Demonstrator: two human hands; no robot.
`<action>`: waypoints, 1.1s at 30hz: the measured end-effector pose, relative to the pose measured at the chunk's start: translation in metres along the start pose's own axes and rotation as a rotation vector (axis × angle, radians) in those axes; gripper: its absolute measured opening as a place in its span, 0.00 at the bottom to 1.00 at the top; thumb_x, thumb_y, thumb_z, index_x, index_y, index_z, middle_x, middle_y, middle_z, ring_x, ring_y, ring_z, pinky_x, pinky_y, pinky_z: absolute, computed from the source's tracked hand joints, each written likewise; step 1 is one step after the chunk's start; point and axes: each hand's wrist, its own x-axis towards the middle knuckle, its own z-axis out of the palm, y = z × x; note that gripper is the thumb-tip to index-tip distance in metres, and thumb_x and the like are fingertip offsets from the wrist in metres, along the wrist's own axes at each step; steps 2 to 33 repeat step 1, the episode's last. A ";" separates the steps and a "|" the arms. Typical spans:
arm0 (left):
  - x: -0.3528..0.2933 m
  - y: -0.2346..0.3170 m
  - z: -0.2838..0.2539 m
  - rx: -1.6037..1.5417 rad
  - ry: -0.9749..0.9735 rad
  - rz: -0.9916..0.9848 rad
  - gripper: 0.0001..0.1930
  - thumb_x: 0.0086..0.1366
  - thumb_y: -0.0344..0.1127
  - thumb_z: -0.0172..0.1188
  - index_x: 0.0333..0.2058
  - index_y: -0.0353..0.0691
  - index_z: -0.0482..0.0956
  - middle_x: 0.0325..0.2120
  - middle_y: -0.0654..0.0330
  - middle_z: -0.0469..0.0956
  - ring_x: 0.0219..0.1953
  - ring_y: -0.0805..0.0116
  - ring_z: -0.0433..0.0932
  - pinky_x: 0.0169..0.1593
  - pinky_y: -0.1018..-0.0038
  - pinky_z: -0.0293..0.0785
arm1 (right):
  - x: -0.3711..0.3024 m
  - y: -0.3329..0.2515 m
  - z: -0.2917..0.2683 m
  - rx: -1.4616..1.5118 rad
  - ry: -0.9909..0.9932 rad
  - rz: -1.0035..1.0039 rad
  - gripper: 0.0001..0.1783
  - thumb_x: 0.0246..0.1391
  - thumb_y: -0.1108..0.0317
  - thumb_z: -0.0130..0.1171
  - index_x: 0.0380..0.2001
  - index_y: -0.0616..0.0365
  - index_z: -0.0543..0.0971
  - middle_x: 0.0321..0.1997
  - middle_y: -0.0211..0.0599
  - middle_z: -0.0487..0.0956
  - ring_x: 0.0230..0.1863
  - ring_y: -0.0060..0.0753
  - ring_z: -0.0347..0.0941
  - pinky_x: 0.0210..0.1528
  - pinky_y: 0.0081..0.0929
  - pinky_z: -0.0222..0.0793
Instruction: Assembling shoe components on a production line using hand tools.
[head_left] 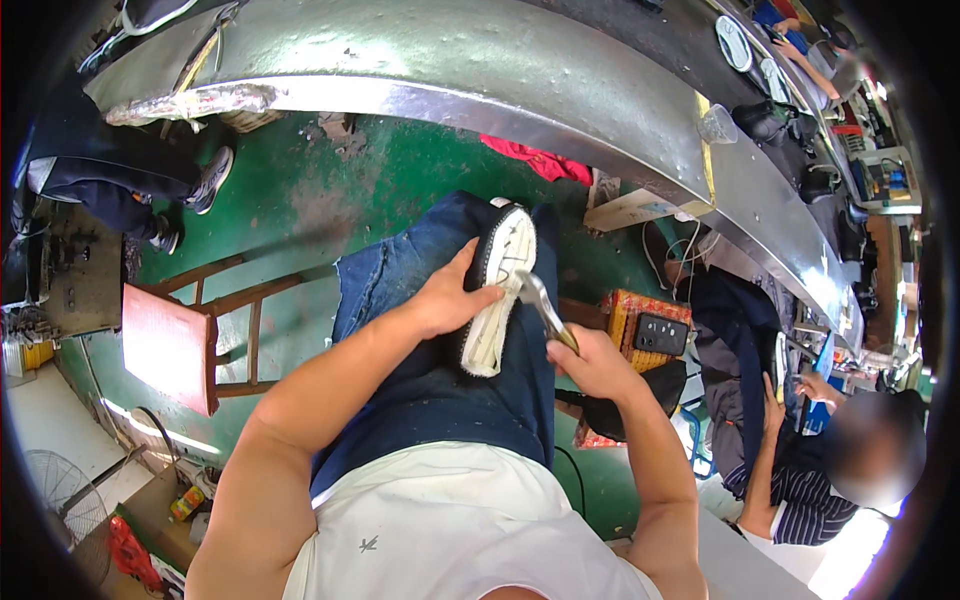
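Observation:
A shoe (497, 318) lies across my lap, its pale underside turned up and its rim dark with stitching. My left hand (452, 295) grips it from the left side, thumb pressed onto the pale underside. In my right hand (588, 362) is a metal hand tool (538, 297) with a curved shiny head and a yellowish handle; its exact kind is not clear. The tool's head meets or nearly meets the right edge of the shoe around its middle. Under the shoe is dark blue cloth (400, 290) over my legs.
A long metal-edged bench (450, 105) curves across the far side. At left stands a wooden stool (170, 345); a person's legs (120, 185) are beyond it. A black case (661, 335) sits on a red-yellow box to my right. Another person (810, 480) works at far right.

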 end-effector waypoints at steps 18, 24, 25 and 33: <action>0.005 0.007 -0.005 -0.081 -0.057 -0.029 0.48 0.66 0.44 0.66 0.74 0.35 0.46 0.68 0.41 0.63 0.72 0.46 0.61 0.72 0.66 0.58 | -0.008 0.005 -0.003 -0.133 -0.046 -0.040 0.15 0.65 0.56 0.60 0.38 0.58 0.78 0.26 0.36 0.82 0.29 0.37 0.81 0.38 0.34 0.76; 0.005 0.007 -0.005 -0.081 -0.057 -0.029 0.48 0.66 0.44 0.66 0.74 0.35 0.46 0.68 0.41 0.63 0.72 0.46 0.61 0.72 0.66 0.58 | -0.008 0.005 -0.003 -0.133 -0.046 -0.040 0.15 0.65 0.56 0.60 0.38 0.58 0.78 0.26 0.36 0.82 0.29 0.37 0.81 0.38 0.34 0.76; 0.005 0.007 -0.005 -0.081 -0.057 -0.029 0.48 0.66 0.44 0.66 0.74 0.35 0.46 0.68 0.41 0.63 0.72 0.46 0.61 0.72 0.66 0.58 | -0.008 0.005 -0.003 -0.133 -0.046 -0.040 0.15 0.65 0.56 0.60 0.38 0.58 0.78 0.26 0.36 0.82 0.29 0.37 0.81 0.38 0.34 0.76; 0.005 0.007 -0.005 -0.081 -0.057 -0.029 0.48 0.66 0.44 0.66 0.74 0.35 0.46 0.68 0.41 0.63 0.72 0.46 0.61 0.72 0.66 0.58 | -0.008 0.005 -0.003 -0.133 -0.046 -0.040 0.15 0.65 0.56 0.60 0.38 0.58 0.78 0.26 0.36 0.82 0.29 0.37 0.81 0.38 0.34 0.76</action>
